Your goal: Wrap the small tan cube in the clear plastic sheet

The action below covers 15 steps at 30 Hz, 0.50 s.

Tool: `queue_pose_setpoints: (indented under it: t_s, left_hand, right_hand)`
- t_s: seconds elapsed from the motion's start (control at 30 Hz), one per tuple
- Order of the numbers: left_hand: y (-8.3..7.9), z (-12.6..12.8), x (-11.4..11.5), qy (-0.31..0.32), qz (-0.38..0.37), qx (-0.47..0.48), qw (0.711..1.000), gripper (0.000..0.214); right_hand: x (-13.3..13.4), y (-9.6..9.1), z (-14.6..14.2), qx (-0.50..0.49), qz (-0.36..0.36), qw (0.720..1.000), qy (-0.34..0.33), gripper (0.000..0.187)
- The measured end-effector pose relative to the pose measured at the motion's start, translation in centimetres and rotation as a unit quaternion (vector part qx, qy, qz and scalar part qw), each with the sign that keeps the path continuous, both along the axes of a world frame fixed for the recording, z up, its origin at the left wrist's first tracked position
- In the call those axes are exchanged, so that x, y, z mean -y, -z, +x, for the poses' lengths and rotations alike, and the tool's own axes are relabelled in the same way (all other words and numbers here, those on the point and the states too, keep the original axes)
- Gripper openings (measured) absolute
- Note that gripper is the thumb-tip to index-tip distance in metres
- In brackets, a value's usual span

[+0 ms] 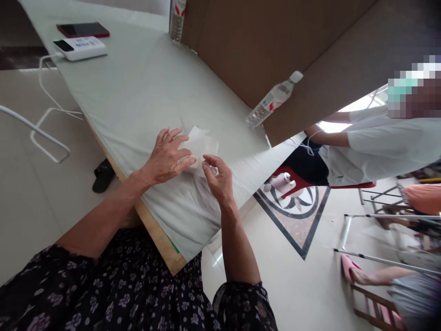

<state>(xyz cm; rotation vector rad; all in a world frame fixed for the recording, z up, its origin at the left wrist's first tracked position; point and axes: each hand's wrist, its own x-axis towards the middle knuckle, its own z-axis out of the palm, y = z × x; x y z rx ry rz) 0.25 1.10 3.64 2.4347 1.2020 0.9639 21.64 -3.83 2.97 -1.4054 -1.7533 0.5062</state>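
A thin white sheet, tissue or paper, lies on the pale green cloth covering the table. My left hand rests flat on the sheet's near side, fingers spread. My right hand hovers just beside it, thumb and forefinger pinched on the sheet's near edge.
A red phone and a white device with a cable lie at the table's far corner. A cardboard panel stands across the table with two plastic bottles against it. Another person in white sits beyond, with chairs nearby.
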Motion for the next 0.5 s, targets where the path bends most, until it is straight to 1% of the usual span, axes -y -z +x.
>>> queue_pose_setpoints:
  t_s: [0.07,0.17,0.23,0.3,0.4,0.47,0.5]
  left_hand:
    - [0.5,-0.4,-0.1,-0.042,-0.02,0.014,0.999,0.039]
    - [1.8,-1.7,-0.4,-0.113,-0.057,0.06,0.99,0.047]
    - [2.8,-2.7,-0.6,-0.147,-0.078,0.072,0.983,0.047]
    - [3.4,-3.5,-0.7,-0.164,-0.087,0.052,0.981,0.042]
    - [3.6,-4.2,-0.5,-0.177,-0.091,0.017,0.98,0.035]
    - [3.3,-4.4,-0.2,-0.173,-0.101,-0.016,0.98,0.029]
    - [3.2,-4.5,0.0,-0.165,-0.107,-0.036,0.98,0.027]
  right_hand:
    - [0.9,-0.5,0.0,0.005,0.002,0.999,-0.044,0.027]
    - [2.4,-1.0,0.0,0.041,0.007,0.99,-0.137,0.027]
    - [3.5,-1.1,0.0,0.087,-0.009,0.978,-0.19,0.024]
    - [4.5,-1.0,-0.1,0.134,-0.04,0.964,-0.225,0.02]
    - [5.6,-0.7,-0.2,0.161,-0.072,0.954,-0.244,0.017]
    - [5.8,-0.5,-0.1,0.144,-0.074,0.961,-0.223,0.017]
    - [5.7,-0.5,0.0,0.127,-0.07,0.969,-0.198,0.018]
